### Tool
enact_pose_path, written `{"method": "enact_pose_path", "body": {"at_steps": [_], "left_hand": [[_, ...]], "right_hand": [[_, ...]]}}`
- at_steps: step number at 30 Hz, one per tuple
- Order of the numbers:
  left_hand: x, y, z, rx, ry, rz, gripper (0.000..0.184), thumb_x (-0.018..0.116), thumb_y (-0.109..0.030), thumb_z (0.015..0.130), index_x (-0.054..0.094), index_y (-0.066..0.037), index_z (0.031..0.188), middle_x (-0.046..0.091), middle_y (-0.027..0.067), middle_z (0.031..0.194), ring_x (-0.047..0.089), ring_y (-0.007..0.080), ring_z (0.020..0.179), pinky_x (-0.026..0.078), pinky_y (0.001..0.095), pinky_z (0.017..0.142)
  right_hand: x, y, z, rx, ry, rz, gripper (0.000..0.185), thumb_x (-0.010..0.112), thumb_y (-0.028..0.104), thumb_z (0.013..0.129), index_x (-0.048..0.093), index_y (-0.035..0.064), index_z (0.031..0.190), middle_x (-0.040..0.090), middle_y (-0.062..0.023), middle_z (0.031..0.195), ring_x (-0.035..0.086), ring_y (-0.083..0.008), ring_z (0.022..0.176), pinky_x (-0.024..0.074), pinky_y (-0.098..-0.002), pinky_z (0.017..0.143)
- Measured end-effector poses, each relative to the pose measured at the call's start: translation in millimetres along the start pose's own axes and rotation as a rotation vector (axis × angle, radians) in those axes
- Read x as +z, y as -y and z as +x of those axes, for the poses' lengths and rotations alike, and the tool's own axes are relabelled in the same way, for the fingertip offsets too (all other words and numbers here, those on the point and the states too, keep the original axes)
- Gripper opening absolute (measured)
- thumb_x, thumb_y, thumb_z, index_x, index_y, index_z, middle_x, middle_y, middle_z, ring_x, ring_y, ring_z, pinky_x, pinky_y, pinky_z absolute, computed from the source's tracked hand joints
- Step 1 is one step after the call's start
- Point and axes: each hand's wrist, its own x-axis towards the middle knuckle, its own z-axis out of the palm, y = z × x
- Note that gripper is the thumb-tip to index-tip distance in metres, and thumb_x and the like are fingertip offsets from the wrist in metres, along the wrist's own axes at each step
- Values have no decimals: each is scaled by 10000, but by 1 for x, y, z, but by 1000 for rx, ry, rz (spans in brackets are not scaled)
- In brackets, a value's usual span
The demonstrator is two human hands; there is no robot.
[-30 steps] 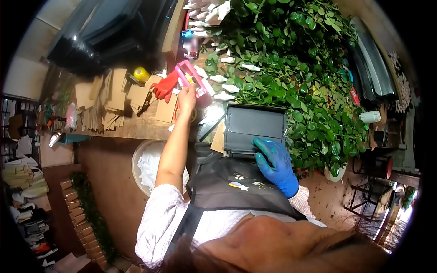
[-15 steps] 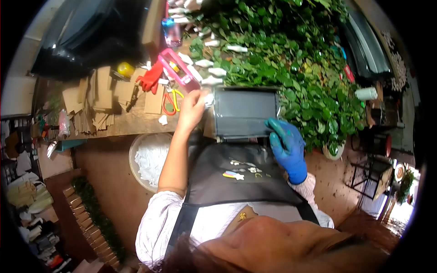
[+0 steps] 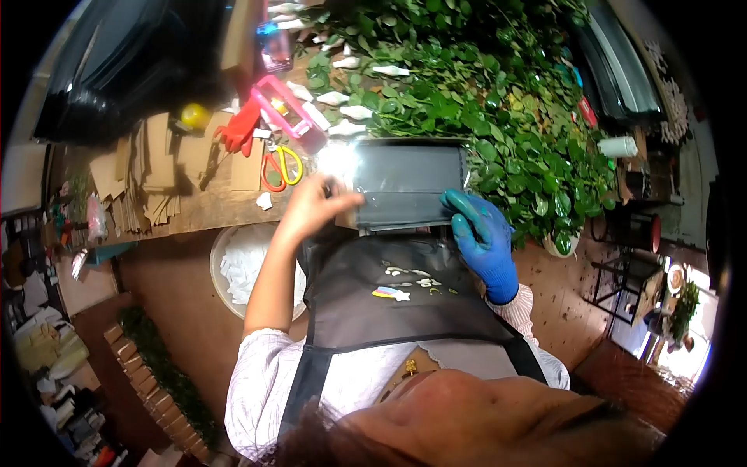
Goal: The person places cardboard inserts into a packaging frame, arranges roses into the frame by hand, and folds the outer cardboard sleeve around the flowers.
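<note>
A stack of dark, glossy plastic sheets [image 3: 412, 167] lies at the table's front edge, with bright glare on its left end. At its lower left corner is my bare left hand [image 3: 317, 208], thumb stretched out over the sheet and apart from the bent fingers, with nothing visible in it. My right hand [image 3: 484, 240], in a blue glove with green-coated fingers, is at the stack's right edge. Its fingers are extended, the fingertips touching or just above the plastic. Scissors [image 3: 282, 169] with red and yellow handles lie left of the stack.
Green leafy stems [image 3: 513, 132] cover the table's back and right. At left are a pink tape dispenser [image 3: 292, 117], a red glove [image 3: 237, 131], cardboard pieces [image 3: 159, 159] and a yellow ball-like object [image 3: 194, 117]. A tub of white scraps [image 3: 245, 268] stands below the table edge.
My left hand has come down and nearer from the stack's upper left to its lower left corner, its thumb now spread. My right hand stays at the right edge. The view has shifted slightly.
</note>
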Motion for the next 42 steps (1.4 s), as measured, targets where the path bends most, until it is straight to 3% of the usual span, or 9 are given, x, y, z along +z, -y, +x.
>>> {"method": "enact_pose_path", "body": {"at_steps": [2,4,7,11,16,20,29,36,42], "left_hand": [[-4,41,37,273,-591,-48,341,824,-261,849,642,-23,1012,558,-7,787,519,101,758,461,276,718],[-16,76,78,145,-938,197,346,782,-303,896,676,-3,1032,575,-18,794,518,101,746,461,273,716],[-35,81,109,-139,-576,-435,324,725,-314,948,709,9,953,658,37,815,600,129,733,480,286,677],[-26,46,93,37,-730,-644,244,696,-234,976,646,-60,814,530,-68,729,430,51,671,340,240,609],[34,-42,-14,102,-542,-608,205,693,-215,983,664,-35,890,551,-76,741,449,23,683,375,215,605],[46,-43,-43,53,-443,-685,118,701,-116,973,688,-18,911,554,-96,707,404,-10,620,333,192,548],[54,-32,-41,-12,-331,-763,142,687,-132,975,739,-11,1029,644,-55,780,495,4,642,383,190,558],[-1,52,29,-277,-312,-1090,528,607,-480,1006,643,0,1222,593,-7,823,339,23,511,261,190,437],[-7,70,79,-252,-385,-927,286,779,-333,896,733,-51,915,702,19,771,516,43,555,361,199,461]], "right_hand": [[8,-2,6,72,72,188,376,655,87,935,652,36,1307,717,-139,1181,706,-267,1032,543,-380,924],[21,6,19,84,111,363,382,643,87,955,629,22,1331,712,-141,1204,708,-247,1064,547,-363,932],[42,12,38,91,234,495,437,648,117,968,574,12,1385,688,-152,1258,688,-240,1123,530,-360,979],[60,26,67,348,469,770,428,604,192,1015,535,21,1401,639,-127,1326,625,-200,1208,498,-361,1033],[94,-3,94,686,816,1279,482,564,343,1045,509,31,1408,636,-128,1297,641,-224,1154,521,-341,1010],[112,-29,100,396,832,994,477,596,376,1023,582,32,1353,649,-111,1253,653,-187,1097,542,-352,968],[103,-19,89,557,516,995,317,644,278,1016,643,-1,1167,681,-47,1033,625,-108,935,529,-271,844],[70,-5,72,424,690,409,212,642,212,987,695,6,981,708,-35,865,618,-88,762,525,-272,716],[73,-1,72,264,669,172,231,651,274,958,700,49,942,704,-81,813,648,-143,713,529,-311,718]]}}
